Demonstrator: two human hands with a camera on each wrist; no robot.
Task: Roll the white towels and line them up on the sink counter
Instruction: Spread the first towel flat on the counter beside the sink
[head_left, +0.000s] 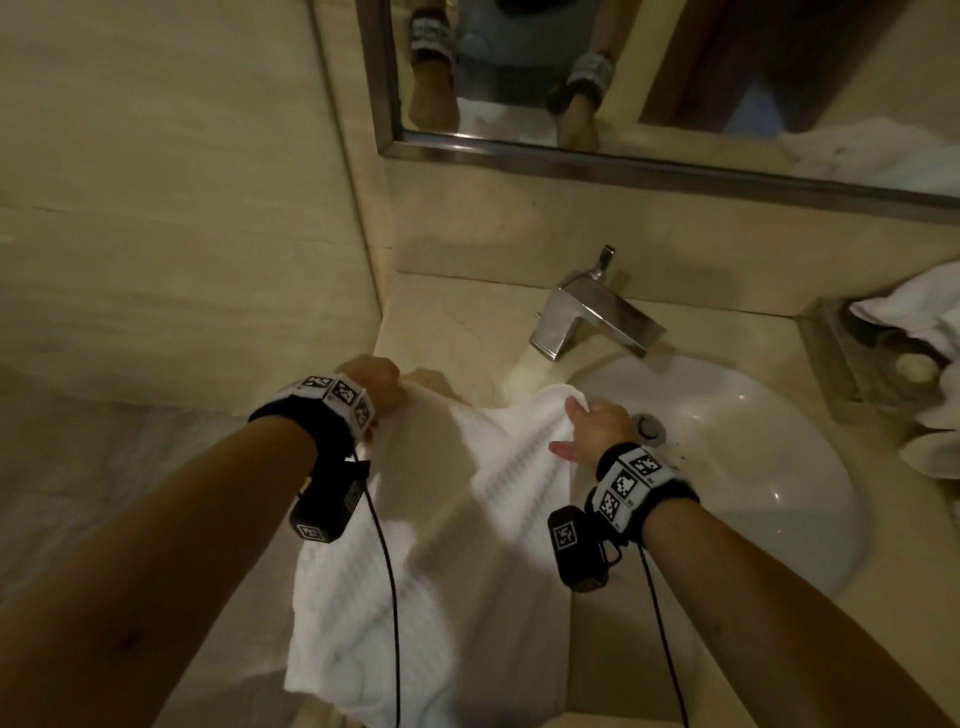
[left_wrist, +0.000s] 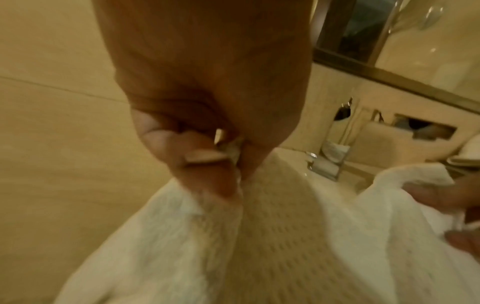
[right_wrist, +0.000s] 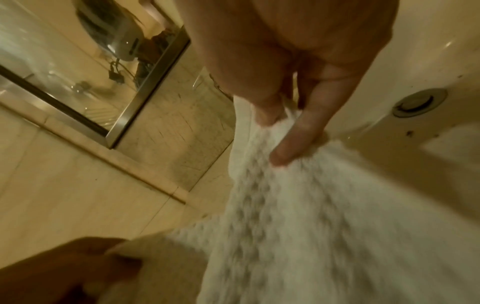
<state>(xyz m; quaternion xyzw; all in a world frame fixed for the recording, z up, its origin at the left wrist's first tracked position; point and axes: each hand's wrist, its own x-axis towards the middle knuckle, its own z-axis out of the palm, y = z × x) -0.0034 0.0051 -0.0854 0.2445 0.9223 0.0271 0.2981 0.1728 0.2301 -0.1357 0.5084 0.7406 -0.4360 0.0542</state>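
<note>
I see my left hand pinching one far corner of a white waffle-weave cotton towel, thumb and curled fingers pressed together on the cloth, which shows plainly in the left wrist view. My right hand grips the other far corner, with the thumb and a finger closed over a bunched fold of the fabric. Between the two hands the towel is stretched out and raised at its far edge, while the rest of it drapes toward me over the beige stone sink counter, with its near end hanging past the counter's front edge. The right corner sits just beside the rim of the white oval ceramic basin, whose round metal drain lies close to my right hand. Behind the basin stands an angular chrome faucet. At the far right of the counter a heap of crumpled white towels rests by a clear glass tray, well apart from the towel I am holding. A metal-framed wall mirror runs above the counter and reflects both of my wrists.
</note>
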